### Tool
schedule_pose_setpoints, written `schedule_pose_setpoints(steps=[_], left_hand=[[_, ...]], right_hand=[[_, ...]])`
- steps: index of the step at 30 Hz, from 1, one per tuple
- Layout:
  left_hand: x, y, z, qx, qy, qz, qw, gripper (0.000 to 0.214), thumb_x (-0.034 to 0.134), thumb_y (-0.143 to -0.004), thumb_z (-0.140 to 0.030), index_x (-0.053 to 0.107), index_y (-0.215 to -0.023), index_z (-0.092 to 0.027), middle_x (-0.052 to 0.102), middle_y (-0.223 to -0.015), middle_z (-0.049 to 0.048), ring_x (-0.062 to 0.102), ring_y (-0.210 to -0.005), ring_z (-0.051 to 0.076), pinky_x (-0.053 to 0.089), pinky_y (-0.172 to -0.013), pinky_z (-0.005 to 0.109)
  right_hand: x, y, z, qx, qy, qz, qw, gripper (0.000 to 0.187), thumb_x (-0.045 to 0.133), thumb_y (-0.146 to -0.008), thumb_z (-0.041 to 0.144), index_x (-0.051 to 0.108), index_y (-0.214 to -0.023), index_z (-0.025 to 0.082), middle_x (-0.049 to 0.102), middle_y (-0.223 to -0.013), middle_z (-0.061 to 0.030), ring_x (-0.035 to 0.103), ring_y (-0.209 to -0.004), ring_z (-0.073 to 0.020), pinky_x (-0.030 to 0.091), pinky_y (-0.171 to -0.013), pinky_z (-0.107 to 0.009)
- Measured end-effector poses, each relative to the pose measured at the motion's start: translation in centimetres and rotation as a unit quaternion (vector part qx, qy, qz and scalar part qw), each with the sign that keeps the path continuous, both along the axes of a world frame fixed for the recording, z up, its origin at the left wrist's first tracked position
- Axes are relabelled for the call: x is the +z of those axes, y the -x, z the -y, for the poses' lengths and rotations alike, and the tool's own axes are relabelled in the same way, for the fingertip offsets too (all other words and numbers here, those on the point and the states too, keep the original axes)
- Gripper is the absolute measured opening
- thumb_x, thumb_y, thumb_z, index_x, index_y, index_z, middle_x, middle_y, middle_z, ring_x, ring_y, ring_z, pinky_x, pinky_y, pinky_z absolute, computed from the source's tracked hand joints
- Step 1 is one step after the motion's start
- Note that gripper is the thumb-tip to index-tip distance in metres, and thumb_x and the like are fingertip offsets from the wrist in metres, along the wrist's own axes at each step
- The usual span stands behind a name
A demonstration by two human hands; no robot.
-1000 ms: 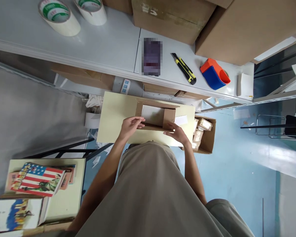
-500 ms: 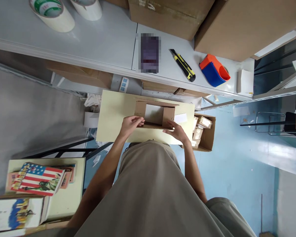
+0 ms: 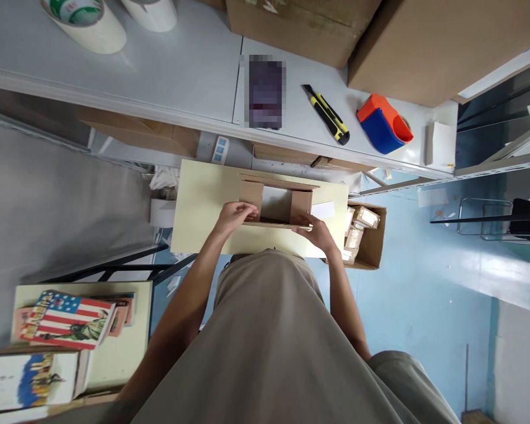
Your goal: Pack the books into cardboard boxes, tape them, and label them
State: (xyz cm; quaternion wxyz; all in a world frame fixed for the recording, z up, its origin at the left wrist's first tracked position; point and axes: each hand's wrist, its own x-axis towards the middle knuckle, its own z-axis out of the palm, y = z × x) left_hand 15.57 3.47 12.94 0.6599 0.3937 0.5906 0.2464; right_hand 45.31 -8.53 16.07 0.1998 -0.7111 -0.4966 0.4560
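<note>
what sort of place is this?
Likely a packing station: an open cardboard box on a pale table, a utility knife on the grey bench, and a carton of small boxes.

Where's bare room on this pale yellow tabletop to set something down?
Left of the open brown cardboard box, the pale yellow tabletop is bare to its left edge; a thinner strip separates box and grey clothing. Crowding the box: the left hand, right hand and, rightward, flat white paper.
</note>
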Motion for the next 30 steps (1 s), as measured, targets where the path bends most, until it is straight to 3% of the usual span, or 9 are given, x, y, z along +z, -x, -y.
schedule_pose_setpoints(steps=[7, 17, 19, 24, 27, 30], left_hand=[[0.0, 0.0, -0.1, -0.011, 0.013, -0.01, 1.0, 0.033, 0.092, -0.07, -0.049, 0.085, -0.081, -0.019, 0.088, -0.092, 0.015, 0.085, -0.088, 0.031, 0.075, -0.089, 0.047], [-1.2, -0.8, -1.3, 0.022, -0.012, -0.05, 0.998, 0.022, 0.08, -0.077, -0.039, 0.082, -0.081, -0.018, 0.088, -0.091, 0.013, 0.082, -0.075, 0.025, 0.072, -0.081, 0.04], [-1.1, -0.7, -1.6, 0.02, -0.037, -0.07, 0.997, 0.02, 0.076, -0.078, -0.037, 0.083, -0.081, -0.019, 0.088, -0.09, 0.0111, 0.082, -0.075, 0.025, 0.07, -0.082, 0.039], [-0.4, -0.1, -2.2, -0.001, -0.148, -0.161, 0.976, 0.022, 0.077, -0.084, -0.043, 0.086, -0.081, -0.023, 0.088, -0.09, 0.0057, 0.084, -0.097, 0.029, 0.064, -0.092, 0.034], [0.1, 0.3, -2.4, -0.007, -0.16, -0.178, 0.971, 0.029, 0.08, -0.086, -0.049, 0.086, -0.081, -0.022, 0.087, -0.088, 0.0063, 0.084, -0.095, 0.029, 0.062, -0.088, 0.032], [0.5, 0.5, -2.7, -0.002, -0.17, -0.176, 0.97, 0.026, 0.077, -0.09, -0.045, 0.085, -0.086, -0.021, 0.089, -0.097, 0.0087, 0.084, -0.101, 0.028, 0.063, -0.095, 0.032]], right_hand=[[-0.4, -0.2, 0.0, -0.002, -0.004, 0.001, 1.0, 0.068, 0.097, -0.092, 0.049, 0.077, -0.152, 0.024, 0.083, -0.148, -0.0135, 0.082, -0.135, -0.0359, 0.066, -0.118, -0.051], [-0.8, 0.1, -1.0, -0.032, -0.012, -0.007, 0.999, 0.056, 0.094, -0.093, 0.044, 0.079, -0.145, 0.027, 0.086, -0.14, -0.0084, 0.081, -0.133, -0.0334, 0.063, -0.121, -0.048], [-1.1, 0.3, -1.3, -0.047, -0.018, 0.028, 0.998, 0.059, 0.095, -0.092, 0.044, 0.078, -0.145, 0.025, 0.084, -0.14, -0.0107, 0.079, -0.133, -0.0341, 0.062, -0.121, -0.049], [-2.2, 0.6, -1.8, -0.104, -0.035, 0.165, 0.98, 0.05, 0.085, -0.098, 0.051, 0.076, -0.138, 0.021, 0.076, -0.133, -0.0178, 0.071, -0.131, -0.0382, 0.061, -0.116, -0.056], [-2.7, 0.6, -2.0, -0.127, -0.032, 0.177, 0.975, 0.052, 0.081, -0.101, 0.056, 0.073, -0.139, 0.022, 0.074, -0.129, -0.0169, 0.07, -0.126, -0.0375, 0.062, -0.111, -0.055], [-3.1, 0.5, -2.0, -0.131, -0.036, 0.172, 0.976, 0.051, 0.082, -0.1, 0.056, 0.071, -0.139, 0.024, 0.073, -0.126, -0.0153, 0.069, -0.122, -0.0365, 0.062, -0.108, -0.054]])
